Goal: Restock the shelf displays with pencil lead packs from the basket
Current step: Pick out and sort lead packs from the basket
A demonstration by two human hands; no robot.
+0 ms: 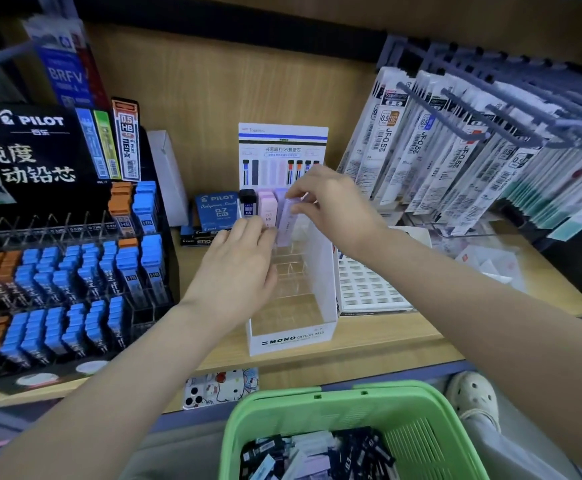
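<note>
My right hand [331, 206] has fingers clamped on a lilac pack [286, 225] at the MONO display [293, 337] back row; left hand [237, 268] fingers straight; the basket [421, 441] below it holds packs [317, 455]

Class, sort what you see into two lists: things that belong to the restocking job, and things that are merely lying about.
Belongs to the job: lilac pack pinched by the right hand; left hand at the MONO display; green basket of loose packs.
Lying about: hanging refills; phone; shoe.
</note>
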